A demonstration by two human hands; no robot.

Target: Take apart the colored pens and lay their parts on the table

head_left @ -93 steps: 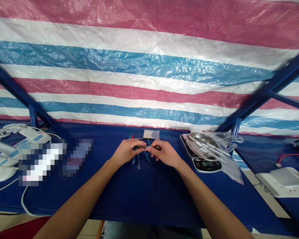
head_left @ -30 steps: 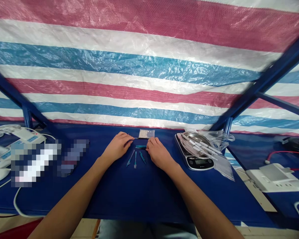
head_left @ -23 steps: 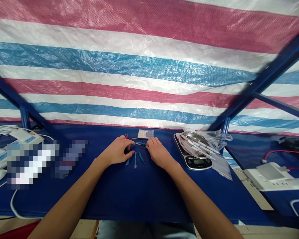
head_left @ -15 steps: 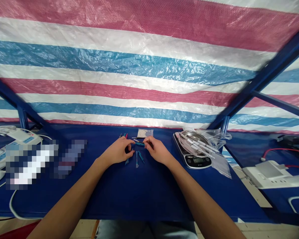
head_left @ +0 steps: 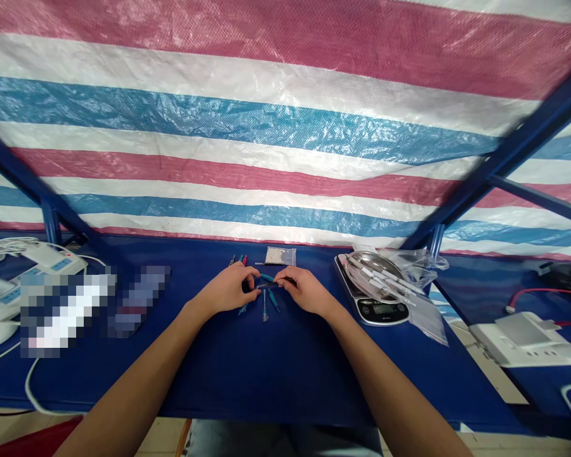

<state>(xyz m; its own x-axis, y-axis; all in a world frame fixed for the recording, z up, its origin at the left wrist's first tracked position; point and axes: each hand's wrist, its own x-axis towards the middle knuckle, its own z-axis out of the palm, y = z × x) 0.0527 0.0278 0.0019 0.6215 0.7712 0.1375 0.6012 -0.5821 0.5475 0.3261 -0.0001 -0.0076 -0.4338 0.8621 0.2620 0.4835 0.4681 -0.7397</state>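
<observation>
Between my two hands lies a thin dark rod (head_left: 268, 285), like a pen refill, held level just above the blue table. My right hand (head_left: 301, 289) pinches its right end between thumb and fingertips. The curled fingers of my left hand (head_left: 228, 287) meet its left end at the thumb; their exact grip is partly hidden. Just behind the rod is a teal pen barrel (head_left: 267, 277). In front lie another teal pen piece (head_left: 273, 301) and a slim clear-and-blue pen part (head_left: 265, 310). One more blue piece (head_left: 242, 310) shows under my left hand.
A small zip bag of pale granules (head_left: 280, 256) lies behind my hands, near a red pen (head_left: 244, 260). At right, a kitchen scale (head_left: 383, 312) bears a metal bowl, white tubes and plastic bags. Power strips (head_left: 52, 260) with cables stand at left. A striped tarp (head_left: 285, 146) hangs behind.
The thin rod is now level between both hands, in front of the teal barrel. My left fingertips have come to its left end. The view has shifted slightly.
</observation>
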